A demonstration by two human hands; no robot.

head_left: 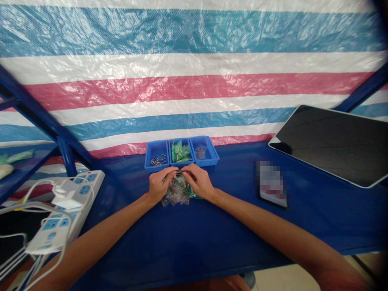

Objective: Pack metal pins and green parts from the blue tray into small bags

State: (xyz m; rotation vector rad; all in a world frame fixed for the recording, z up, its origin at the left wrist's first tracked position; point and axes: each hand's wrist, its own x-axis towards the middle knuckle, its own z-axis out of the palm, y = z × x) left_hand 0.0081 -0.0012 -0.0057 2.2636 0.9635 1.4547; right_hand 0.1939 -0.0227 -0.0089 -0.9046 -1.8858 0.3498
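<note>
My left hand (159,185) and my right hand (200,182) meet just in front of the blue bins, fingertips almost together. Both are closed in a pinch; a thin, small thing shows between them, too small to name. Under and between the hands lies a pile of small clear plastic bags (176,193) with metal-looking pieces in them. Some green packets (193,194) stick out beneath my right hand. Behind, the left bin (157,166) holds loose metal pins (157,161), the middle one green packets (181,152), and the right bin (212,161) a few clear bags (200,152).
On the blue table (182,242), a phone (273,184) with a blurred screen lies to the right, below a large dark-screened tablet or monitor (333,141). A white power strip (87,186) with cables is at left. Striped plastic sheeting (182,89) hangs behind.
</note>
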